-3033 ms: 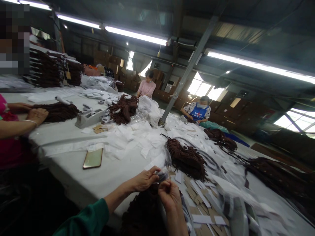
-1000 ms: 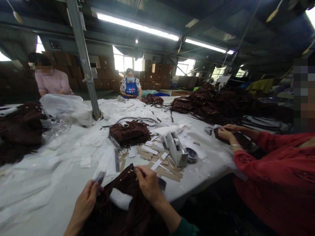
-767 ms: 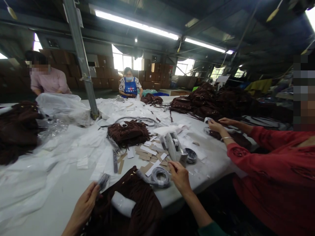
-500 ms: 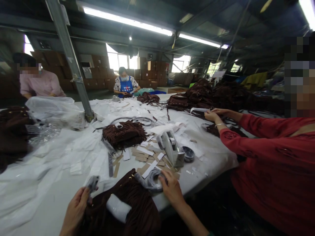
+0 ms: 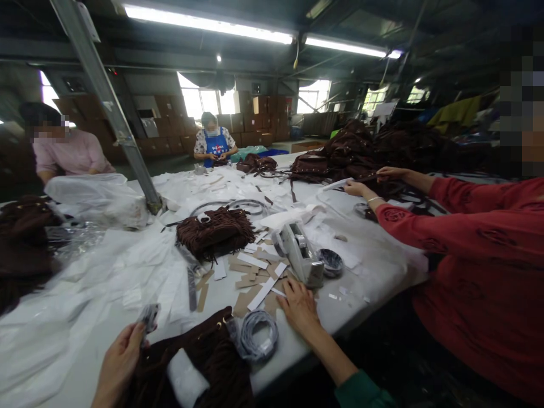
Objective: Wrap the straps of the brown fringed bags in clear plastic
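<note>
A dark brown fringed bag (image 5: 208, 345) lies at the table's near edge, with a white wrapped bundle (image 5: 187, 377) on it. At its left side my left hand (image 5: 121, 351) pinches a small dark plastic-wrapped piece (image 5: 149, 318); what is inside the wrap I cannot make out. By the bag's right corner rests a coiled, plastic-wrapped strap (image 5: 258, 334). My right hand (image 5: 300, 306), fingers stretched out, reaches over loose cardboard strips (image 5: 244, 303) just in front of a grey tape dispenser (image 5: 302, 258). Nothing shows in that hand, though its fingertips are partly hidden.
Another fringed bag (image 5: 215, 232) sits beyond the strips. A roll of tape (image 5: 330, 262) stands beside the dispenser. White sheets (image 5: 106, 289) spread across the left. A metal post (image 5: 127, 136) rises from the table. A person in red (image 5: 480, 232) works at the right, near piled brown bags (image 5: 348, 150).
My right hand has let go of the coiled strap and moved up and right to the cardboard strips. The coil now lies flat by the bag. My left hand keeps its hold.
</note>
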`<move>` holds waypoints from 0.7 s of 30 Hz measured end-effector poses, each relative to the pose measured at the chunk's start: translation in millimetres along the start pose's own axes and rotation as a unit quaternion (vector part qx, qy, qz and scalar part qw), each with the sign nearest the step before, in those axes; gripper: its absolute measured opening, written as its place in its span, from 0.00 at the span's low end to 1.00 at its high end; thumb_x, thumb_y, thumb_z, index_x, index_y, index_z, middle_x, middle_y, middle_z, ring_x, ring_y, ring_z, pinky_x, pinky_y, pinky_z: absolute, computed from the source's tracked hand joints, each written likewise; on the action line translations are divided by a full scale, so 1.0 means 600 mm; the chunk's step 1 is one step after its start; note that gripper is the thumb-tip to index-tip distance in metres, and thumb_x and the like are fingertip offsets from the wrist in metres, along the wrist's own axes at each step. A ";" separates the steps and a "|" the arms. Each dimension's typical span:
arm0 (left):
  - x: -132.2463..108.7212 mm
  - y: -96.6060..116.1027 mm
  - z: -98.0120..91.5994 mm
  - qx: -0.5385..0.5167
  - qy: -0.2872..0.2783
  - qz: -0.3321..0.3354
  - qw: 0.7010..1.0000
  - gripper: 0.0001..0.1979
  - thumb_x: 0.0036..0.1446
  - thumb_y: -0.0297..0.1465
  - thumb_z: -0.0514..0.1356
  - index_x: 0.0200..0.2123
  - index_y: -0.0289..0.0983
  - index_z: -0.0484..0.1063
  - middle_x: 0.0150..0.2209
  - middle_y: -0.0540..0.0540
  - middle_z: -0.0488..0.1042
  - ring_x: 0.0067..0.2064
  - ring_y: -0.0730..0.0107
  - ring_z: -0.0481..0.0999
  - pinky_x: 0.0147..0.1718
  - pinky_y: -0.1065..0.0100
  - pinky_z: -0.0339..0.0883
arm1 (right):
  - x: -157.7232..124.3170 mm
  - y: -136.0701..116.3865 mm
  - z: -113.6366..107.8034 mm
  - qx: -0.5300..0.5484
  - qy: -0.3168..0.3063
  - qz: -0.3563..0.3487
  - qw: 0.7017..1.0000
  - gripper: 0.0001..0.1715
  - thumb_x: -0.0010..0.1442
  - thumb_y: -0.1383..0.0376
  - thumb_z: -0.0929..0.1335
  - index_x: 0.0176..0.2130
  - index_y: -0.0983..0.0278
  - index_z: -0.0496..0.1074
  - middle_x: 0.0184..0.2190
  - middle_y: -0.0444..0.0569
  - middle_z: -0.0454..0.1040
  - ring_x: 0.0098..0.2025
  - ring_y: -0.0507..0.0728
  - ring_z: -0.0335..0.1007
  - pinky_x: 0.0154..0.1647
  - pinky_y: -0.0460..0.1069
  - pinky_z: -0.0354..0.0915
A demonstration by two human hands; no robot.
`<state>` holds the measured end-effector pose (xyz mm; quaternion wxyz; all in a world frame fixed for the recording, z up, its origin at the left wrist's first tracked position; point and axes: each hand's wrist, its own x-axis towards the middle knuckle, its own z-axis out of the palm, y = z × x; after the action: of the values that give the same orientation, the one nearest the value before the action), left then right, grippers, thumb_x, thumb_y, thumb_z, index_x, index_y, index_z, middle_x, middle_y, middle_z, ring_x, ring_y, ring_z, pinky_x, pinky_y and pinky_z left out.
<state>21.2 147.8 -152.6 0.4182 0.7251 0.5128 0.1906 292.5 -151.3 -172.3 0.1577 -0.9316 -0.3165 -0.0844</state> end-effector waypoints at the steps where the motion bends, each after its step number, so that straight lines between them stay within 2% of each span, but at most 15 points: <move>1: 0.002 -0.008 0.005 0.006 -0.003 -0.008 1.000 0.24 0.52 0.51 0.51 0.38 0.38 0.72 0.21 0.50 0.72 0.25 0.60 0.73 0.22 0.66 0.64 | 0.007 0.002 0.002 -0.020 -0.005 0.002 1.000 0.16 0.59 0.62 0.67 0.48 0.63 0.71 0.49 0.56 0.71 0.47 0.65 0.64 0.43 0.56 0.61; 4: 0.010 -0.029 0.015 0.014 -0.011 -0.020 1.000 0.22 0.52 0.50 0.51 0.35 0.38 0.71 0.22 0.49 0.74 0.26 0.58 0.75 0.24 0.64 0.66 | 0.023 -0.003 0.013 -0.041 -0.001 0.014 0.999 0.13 0.58 0.62 0.69 0.44 0.62 0.72 0.43 0.55 0.72 0.43 0.64 0.64 0.39 0.55 0.60; 8: 0.018 -0.041 0.017 0.027 -0.006 0.000 1.000 0.21 0.51 0.49 0.52 0.35 0.39 0.71 0.24 0.48 0.75 0.29 0.55 0.76 0.28 0.62 0.68 | 0.033 -0.008 0.025 -0.024 0.016 0.018 0.999 0.05 0.59 0.66 0.67 0.38 0.61 0.73 0.38 0.53 0.71 0.41 0.62 0.64 0.40 0.53 0.60; 13: 0.018 -0.049 0.019 0.014 -0.020 -0.003 1.000 0.23 0.52 0.50 0.51 0.38 0.39 0.72 0.23 0.49 0.76 0.29 0.55 0.77 0.26 0.63 0.68 | 0.025 0.000 0.025 0.006 0.040 0.010 0.999 0.08 0.61 0.65 0.65 0.39 0.61 0.73 0.35 0.50 0.70 0.40 0.59 0.64 0.43 0.51 0.61; 17: 0.018 -0.054 0.023 0.015 -0.011 0.017 1.000 0.23 0.51 0.51 0.51 0.36 0.39 0.72 0.24 0.48 0.76 0.31 0.55 0.77 0.29 0.63 0.68 | 0.031 -0.003 0.021 0.025 0.070 0.013 0.997 0.14 0.65 0.65 0.60 0.46 0.63 0.71 0.39 0.52 0.70 0.43 0.59 0.64 0.48 0.51 0.58; 21: 0.015 -0.055 0.027 0.014 -0.008 0.035 0.999 0.24 0.52 0.53 0.51 0.33 0.39 0.72 0.21 0.49 0.74 0.29 0.56 0.76 0.28 0.63 0.67 | 0.065 -0.022 0.032 0.036 0.044 0.021 0.998 0.12 0.64 0.63 0.61 0.38 0.63 0.73 0.37 0.52 0.71 0.44 0.60 0.65 0.46 0.52 0.58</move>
<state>16.9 153.7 -189.8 0.4055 0.7497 0.4865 0.1921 316.2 -112.6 -176.8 0.2068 -0.9272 -0.2920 -0.1106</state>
